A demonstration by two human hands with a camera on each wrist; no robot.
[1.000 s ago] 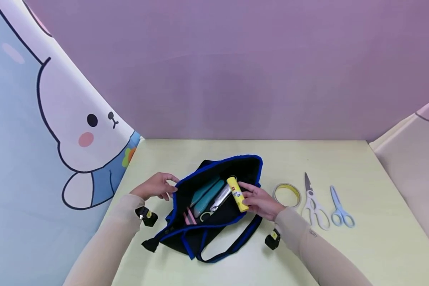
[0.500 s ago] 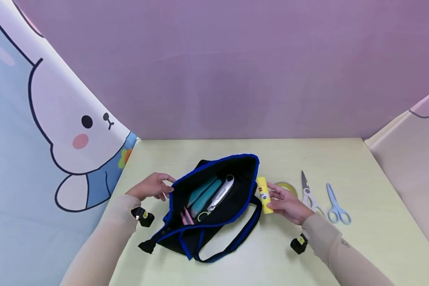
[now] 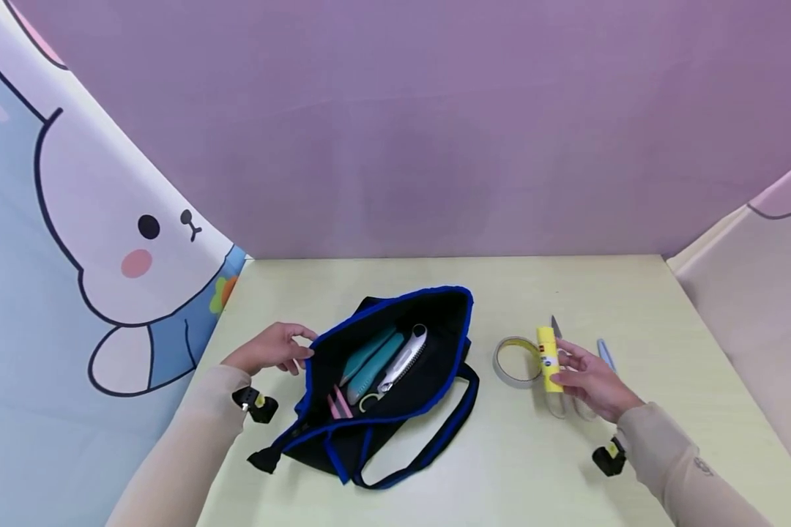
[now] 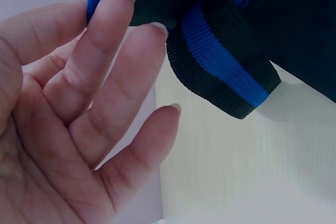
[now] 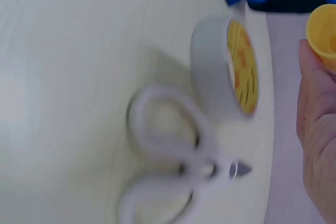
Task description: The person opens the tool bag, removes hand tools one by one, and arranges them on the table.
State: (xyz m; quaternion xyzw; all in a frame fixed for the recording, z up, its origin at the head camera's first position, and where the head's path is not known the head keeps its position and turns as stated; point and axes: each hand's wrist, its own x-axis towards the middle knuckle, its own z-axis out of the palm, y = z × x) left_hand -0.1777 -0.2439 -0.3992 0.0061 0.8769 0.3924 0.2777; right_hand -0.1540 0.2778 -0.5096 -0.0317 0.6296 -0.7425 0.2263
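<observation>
Where half a second ago the yellow cylindrical glue stick (image 3: 548, 359) was just beside the right rim of the black fabric bag with blue piping (image 3: 444, 351), it is now well apart from it, at three o'clock from the bag's mouth with twelve at the far side. The right hand (image 3: 589, 380) grips it upright between thumb and fingers, closed to the stick's thickness; whether its foot touches the pale table (image 3: 501, 461) I cannot tell. The grey tape roll with a yellow inside (image 5: 212, 66), partly hidden in the last head frame, shows more fully at nine o'clock from the stick, while the white-handled scissors (image 5: 199, 169) have passed largely behind stick and hand, their dark tip at one o'clock. The light-blue scissors (image 3: 606, 355), visible whole before, now show only an end at two o'clock from the hand. The left hand (image 3: 270, 350) keeps its pinch on the bag's rim at nine o'clock, the remaining fingers loosely extended. Teal tools (image 3: 377, 366) and a white cutter (image 3: 402, 359) lie inside, as before. For room, a strip of tabletop separates the bag's strap (image 3: 471, 395) from the tape, and a wider stretch runs from the right hand to the table's edge at three o'clock; the far edge meets the purple wall (image 3: 402, 146) at twelve.
</observation>
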